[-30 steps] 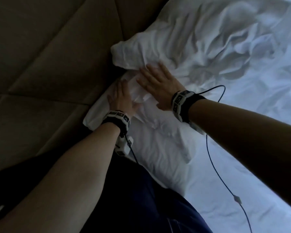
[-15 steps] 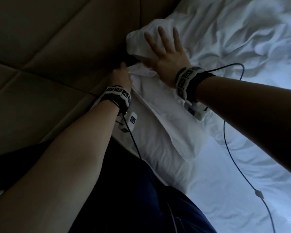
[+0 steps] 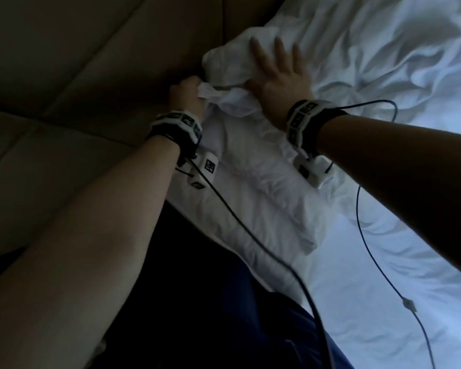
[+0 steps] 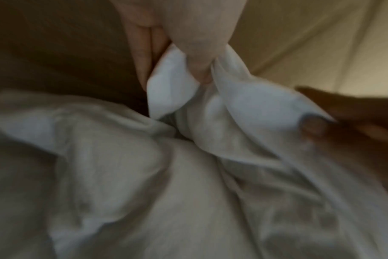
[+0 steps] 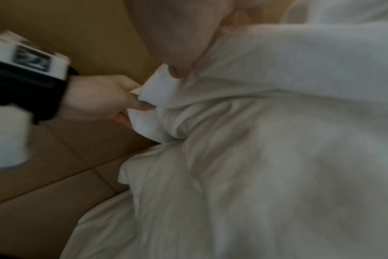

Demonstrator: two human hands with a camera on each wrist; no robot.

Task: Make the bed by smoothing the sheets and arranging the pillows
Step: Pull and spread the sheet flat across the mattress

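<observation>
A white pillow (image 3: pixel 253 179) lies along the padded headboard (image 3: pixel 91 62) at the bed's head. My left hand (image 3: pixel 186 94) pinches a bunched corner of the pillowcase (image 4: pixel 171 87) between thumb and fingers, right against the headboard; the right wrist view shows the same left hand (image 5: pixel 104 99) gripping the fabric (image 5: pixel 153 94). My right hand (image 3: pixel 280 70) lies flat with spread fingers on the far pillow's white end (image 3: pixel 232 59), pressing it down. Rumpled white sheets (image 3: pixel 383 62) cover the mattress to the right.
The tan quilted headboard fills the left of the head view. Thin black cables (image 3: pixel 362 209) run from both wrist bands across the sheet. My dark blue trouser leg (image 3: pixel 237 315) is at the bottom, against the pillow's near edge.
My right hand slid farther up onto the far pillow's end. My left hand went from resting on the pillow to pinching its cover's corner by the headboard.
</observation>
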